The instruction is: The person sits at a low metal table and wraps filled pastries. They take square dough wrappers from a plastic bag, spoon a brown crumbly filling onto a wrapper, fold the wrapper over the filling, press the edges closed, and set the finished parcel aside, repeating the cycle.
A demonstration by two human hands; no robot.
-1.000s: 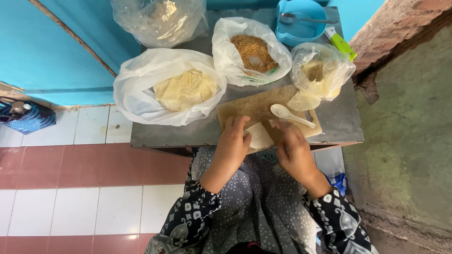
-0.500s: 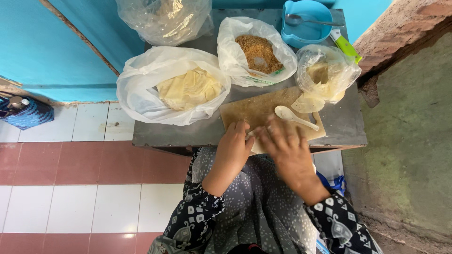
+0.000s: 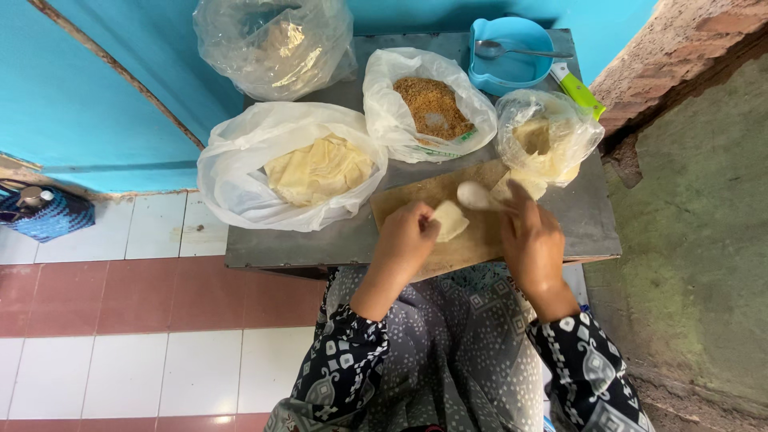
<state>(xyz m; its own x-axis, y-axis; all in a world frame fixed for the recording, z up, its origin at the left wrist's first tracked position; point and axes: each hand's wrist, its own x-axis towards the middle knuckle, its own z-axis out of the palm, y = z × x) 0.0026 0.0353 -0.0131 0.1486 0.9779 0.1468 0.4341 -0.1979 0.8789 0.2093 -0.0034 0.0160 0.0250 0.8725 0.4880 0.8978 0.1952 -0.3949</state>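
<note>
A pale wrapper (image 3: 450,219) is gripped by the left hand (image 3: 406,236) on the board (image 3: 460,244) at 6 o'clock of the desk (image 3: 588,220). The right hand (image 3: 532,240) is spread open at the white spoon (image 3: 476,194); its handle is hidden.

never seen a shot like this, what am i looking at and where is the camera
The camera sits on a person's head and looks straight down at their own two bare hands over a small grey table. The left hand holds a pale folded wrapper on a wooden cutting board. The right hand reaches toward a white spoon. Around them sit plastic bags: pale sheets, brown crumbs, a pale filling. A blue bowl holds a metal spoon.
</note>
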